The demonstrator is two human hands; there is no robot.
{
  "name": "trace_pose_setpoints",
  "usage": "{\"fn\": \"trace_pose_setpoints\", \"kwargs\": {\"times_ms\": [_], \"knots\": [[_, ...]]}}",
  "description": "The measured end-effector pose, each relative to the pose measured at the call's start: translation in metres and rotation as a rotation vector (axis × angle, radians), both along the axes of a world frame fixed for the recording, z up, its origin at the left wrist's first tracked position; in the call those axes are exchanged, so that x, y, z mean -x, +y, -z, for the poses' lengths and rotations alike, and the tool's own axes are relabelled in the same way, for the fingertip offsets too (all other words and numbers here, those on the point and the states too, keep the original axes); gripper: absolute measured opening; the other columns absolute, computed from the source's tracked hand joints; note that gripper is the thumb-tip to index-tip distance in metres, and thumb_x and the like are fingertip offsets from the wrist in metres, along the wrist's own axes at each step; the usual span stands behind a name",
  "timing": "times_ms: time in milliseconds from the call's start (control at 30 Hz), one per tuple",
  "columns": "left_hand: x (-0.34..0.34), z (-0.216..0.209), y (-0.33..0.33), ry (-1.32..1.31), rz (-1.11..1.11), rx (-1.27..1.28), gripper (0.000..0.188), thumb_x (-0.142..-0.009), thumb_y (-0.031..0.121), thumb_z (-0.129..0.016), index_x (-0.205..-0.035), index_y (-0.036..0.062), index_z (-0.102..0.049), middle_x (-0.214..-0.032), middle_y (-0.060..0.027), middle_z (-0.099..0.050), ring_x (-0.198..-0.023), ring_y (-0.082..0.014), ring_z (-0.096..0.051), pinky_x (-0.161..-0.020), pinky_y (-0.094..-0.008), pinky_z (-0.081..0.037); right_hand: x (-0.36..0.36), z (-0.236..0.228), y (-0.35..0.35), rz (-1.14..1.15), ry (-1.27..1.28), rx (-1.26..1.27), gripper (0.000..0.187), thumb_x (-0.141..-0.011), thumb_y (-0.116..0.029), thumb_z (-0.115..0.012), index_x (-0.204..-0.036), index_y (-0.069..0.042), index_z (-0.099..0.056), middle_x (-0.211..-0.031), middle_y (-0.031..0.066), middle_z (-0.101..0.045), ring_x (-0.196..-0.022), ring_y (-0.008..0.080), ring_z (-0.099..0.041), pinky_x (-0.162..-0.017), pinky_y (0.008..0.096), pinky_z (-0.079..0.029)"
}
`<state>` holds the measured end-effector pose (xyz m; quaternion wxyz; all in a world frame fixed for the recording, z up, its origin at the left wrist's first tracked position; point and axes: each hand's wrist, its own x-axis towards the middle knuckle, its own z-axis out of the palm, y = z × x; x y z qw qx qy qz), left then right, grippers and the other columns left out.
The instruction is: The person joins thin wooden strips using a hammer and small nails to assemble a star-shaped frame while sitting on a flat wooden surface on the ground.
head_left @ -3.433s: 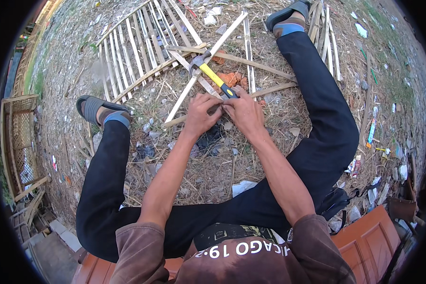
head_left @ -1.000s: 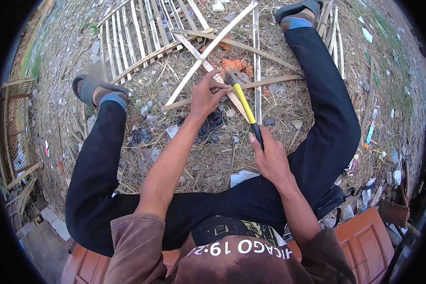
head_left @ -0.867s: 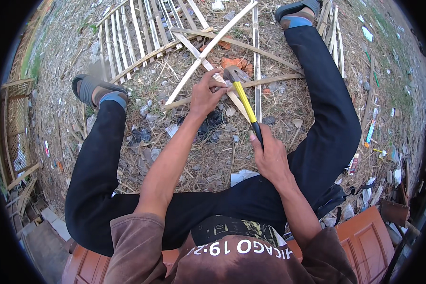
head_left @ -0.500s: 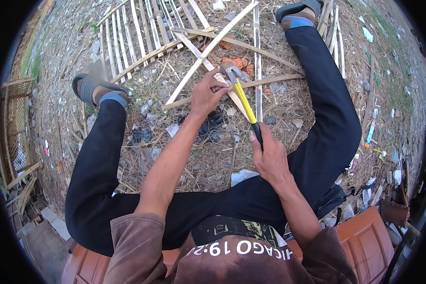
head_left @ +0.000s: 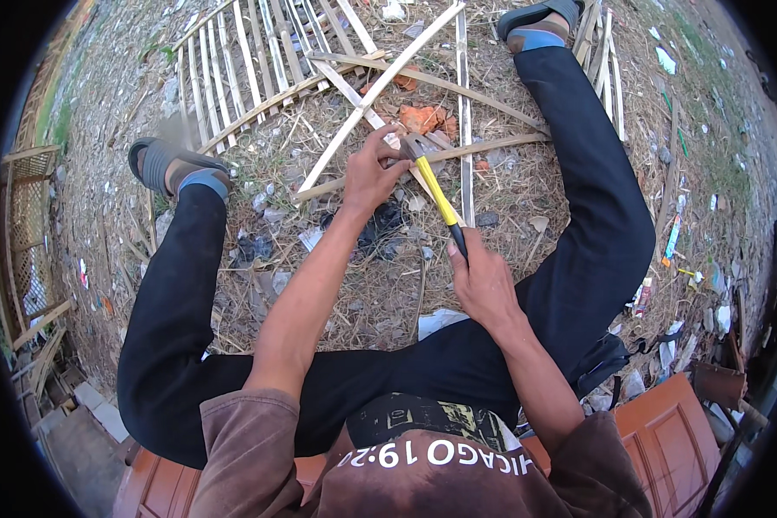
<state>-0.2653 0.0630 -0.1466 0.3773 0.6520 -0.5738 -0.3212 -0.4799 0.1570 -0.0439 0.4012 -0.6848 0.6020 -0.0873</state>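
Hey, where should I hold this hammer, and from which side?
Probably take the hammer by its black handle end, from the near right, where the right hand grips it. The long yellow handle slants toward that side, and the metal head is at the far end, close to the left hand.

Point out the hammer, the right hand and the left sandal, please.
Hammer point(head_left: 437, 191), head view: on the yellow part of its handle.
Right hand point(head_left: 485, 281), head view: on its back.
Left sandal point(head_left: 156, 163), head view: on its grey strap.
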Motion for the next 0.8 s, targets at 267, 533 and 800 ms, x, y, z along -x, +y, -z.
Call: {"fn": "trace_pose_setpoints", "kwargs": {"times_ms": [267, 533, 800], "knots": [[0.004, -0.004, 0.0, 0.011, -0.031, -0.045, 0.065, -0.074, 0.014, -0.086, -0.131, 0.0052, -0.057, -0.084, -0.0042, -0.077, -0.061, -0.0151, -0.058, -0.062, -0.03, -0.048, -0.004, -0.022, -0.002, 0.056, -0.137, 0.105, 0.02, -0.1, -0.016, -0.053, -0.114, -0.002, -0.047, -0.076, 0.028, -0.064, -0.068, 0.0499, -0.063, -0.06, 0.0593, -0.047], [0.005, 0.004, -0.002, -0.002, -0.024, -0.045, 0.064, -0.073, 0.015, -0.086, -0.13, 0.0033, -0.058, -0.084, -0.0048, -0.077, -0.064, -0.0158, -0.063, -0.064, -0.031, -0.05, -0.005, -0.012, 0.0, -0.003, -0.051, 0.069, 0.02, -0.1, -0.016, -0.053, -0.112, -0.002, -0.045, -0.072, 0.0282, -0.062, -0.066, 0.0509, -0.062, -0.058, 0.0604, -0.046], [0.001, 0.002, -0.001, 0.071, 0.009, -0.029, 0.062, -0.076, 0.014, -0.084, -0.131, 0.0069, -0.058, -0.081, -0.0043, -0.074, -0.062, -0.0113, -0.056, -0.06, -0.0279, -0.045, 0.0, 0.001, 0.002, 0.006, -0.02, 0.032, 0.019, -0.101, -0.016, -0.053, -0.111, -0.002, -0.044, -0.071, 0.0282, -0.062, -0.066, 0.0506, -0.062, -0.059, 0.0599, -0.046]]}}
